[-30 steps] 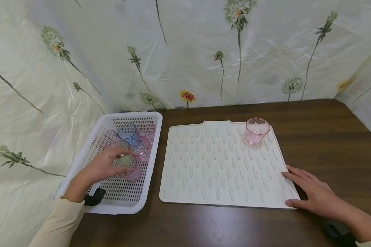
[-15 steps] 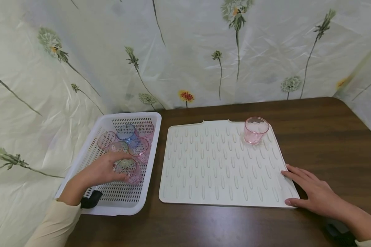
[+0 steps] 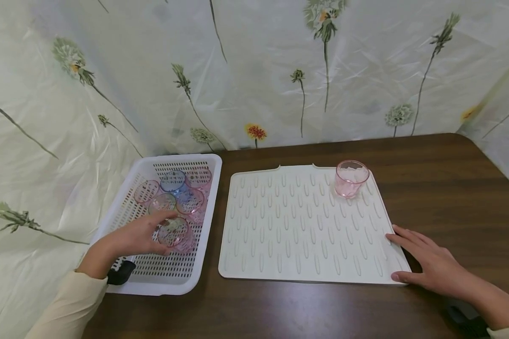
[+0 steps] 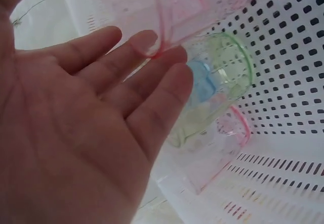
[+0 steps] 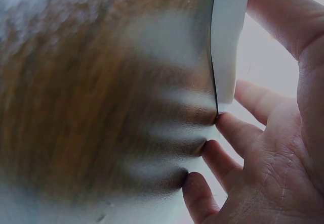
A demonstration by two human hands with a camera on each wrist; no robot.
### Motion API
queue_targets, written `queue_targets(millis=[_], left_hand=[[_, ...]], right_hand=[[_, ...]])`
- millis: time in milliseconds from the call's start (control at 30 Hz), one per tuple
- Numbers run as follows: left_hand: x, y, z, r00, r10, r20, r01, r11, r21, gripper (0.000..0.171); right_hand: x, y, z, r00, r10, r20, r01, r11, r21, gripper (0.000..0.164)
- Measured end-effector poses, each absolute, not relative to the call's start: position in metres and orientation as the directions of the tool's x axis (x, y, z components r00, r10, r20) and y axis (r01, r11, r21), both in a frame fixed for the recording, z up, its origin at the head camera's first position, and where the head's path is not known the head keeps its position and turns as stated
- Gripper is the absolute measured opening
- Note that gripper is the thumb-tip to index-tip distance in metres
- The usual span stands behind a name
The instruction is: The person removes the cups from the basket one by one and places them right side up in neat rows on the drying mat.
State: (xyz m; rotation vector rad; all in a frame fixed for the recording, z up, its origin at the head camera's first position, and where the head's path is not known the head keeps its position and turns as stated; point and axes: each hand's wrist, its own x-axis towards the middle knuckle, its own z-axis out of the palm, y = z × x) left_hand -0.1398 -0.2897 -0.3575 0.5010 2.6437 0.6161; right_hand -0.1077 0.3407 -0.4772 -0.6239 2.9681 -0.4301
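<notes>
In the white basket [image 3: 195, 278] at left, several tinted glasses stand together. My left hand [image 3: 137, 235] reaches in around the nearest pink glass [image 3: 182, 238], thumb and fingers spread at its sides. In the left wrist view its fingers are straight, fingertips right at the rim of a pink glass [image 4: 197, 16]. A green-rimmed glass [image 4: 238, 67] lies just past them. My right hand [image 3: 437, 268] rests at the near right corner of the white ridged mat [image 3: 301, 235], fingertips on the table and thumb on the mat's edge.
Another pink glass [image 3: 351, 181] stands on the mat's far right corner. A blue glass [image 3: 174, 181] and more pink ones sit deeper in the basket. The brown table [image 3: 449, 179] meets a flower-patterned sheet [image 3: 254, 70] behind.
My left hand shifts slightly toward me and left, its thumb sliding off to the side of the nearest pink glass. The right hand and the mat stay put.
</notes>
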Motion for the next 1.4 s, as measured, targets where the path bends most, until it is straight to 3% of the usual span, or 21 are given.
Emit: queue_targets(millis=[333,633,1000,1233,1400], left_hand=[[-0.146,-0.291,-0.371,-0.816,0.427,-0.388,0.131,0.792,0.596,0.095],[-0.148,-0.291,-0.372,-0.798,0.461,-0.387,0.131,0.76,0.636,0.095],[-0.147,-0.292,-0.368,-0.82,0.416,-0.393,0.143,0.814,0.563,0.092],[-0.145,-0.292,-0.352,-0.834,0.43,-0.345,0.139,0.77,0.623,0.085],[-0.143,-0.291,-0.343,-0.88,0.428,-0.207,0.208,0.737,0.643,0.081]], right_hand=[[-0.109,0.34,-0.475,-0.912,-0.41,-0.02,-0.385,0.872,-0.302,0.094],[-0.109,0.338,-0.472,-0.909,-0.416,-0.012,-0.394,0.87,-0.296,0.092],[-0.107,0.337,-0.472,-0.908,-0.418,-0.009,-0.398,0.869,-0.294,0.093],[-0.106,0.339,-0.474,-0.912,-0.411,0.003,-0.394,0.872,-0.29,0.091],[-0.106,0.34,-0.475,-0.911,-0.412,0.007,-0.396,0.872,-0.286,0.092]])
